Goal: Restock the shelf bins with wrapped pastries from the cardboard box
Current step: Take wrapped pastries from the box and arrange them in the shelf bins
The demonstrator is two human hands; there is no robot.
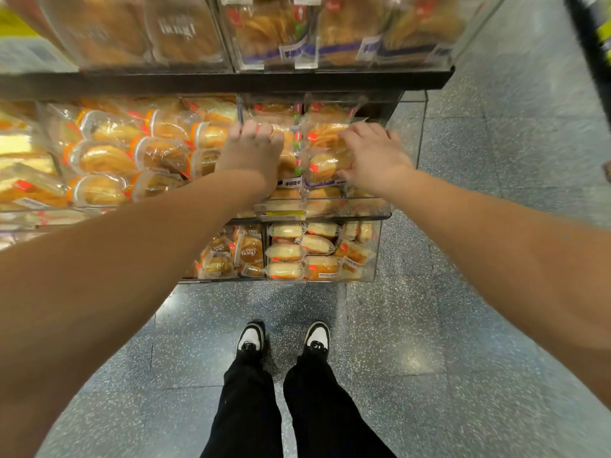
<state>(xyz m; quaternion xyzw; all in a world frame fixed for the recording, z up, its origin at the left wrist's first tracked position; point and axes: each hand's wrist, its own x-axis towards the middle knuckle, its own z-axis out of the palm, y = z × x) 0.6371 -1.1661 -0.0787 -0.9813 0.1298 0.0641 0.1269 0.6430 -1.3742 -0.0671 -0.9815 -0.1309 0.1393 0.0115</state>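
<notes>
I see both bare arms stretched forward into the middle shelf; my left hand point(252, 150) is curled into a fist-like shape at the left edge of the clear plastic shelf bin point(410, 133), though whether it holds a packet or the bin's wall I cannot tell; my right hand point(373, 157) lies with fingers spread and fairly straight, resting on top of the clear-wrapped golden pastries point(325, 161) piled in that bin, the thumb tucked against one packet's side. The pastries carry small red labels and fill the bin close to its rim; a white label with dark print point(292, 182) sits at the bin's front, between my two wrists. To the left, a wider bin holds orange-edged wrapped round buns point(105, 158); below, a lower clear bin point(377, 252) holds pale cream-filled wrapped cakes point(286, 252); above, a dark shelf edge point(231, 81) carries more bins. Black trousers and black-and-white sneakers point(251, 337) stand on grey speckled floor point(463, 325).
</notes>
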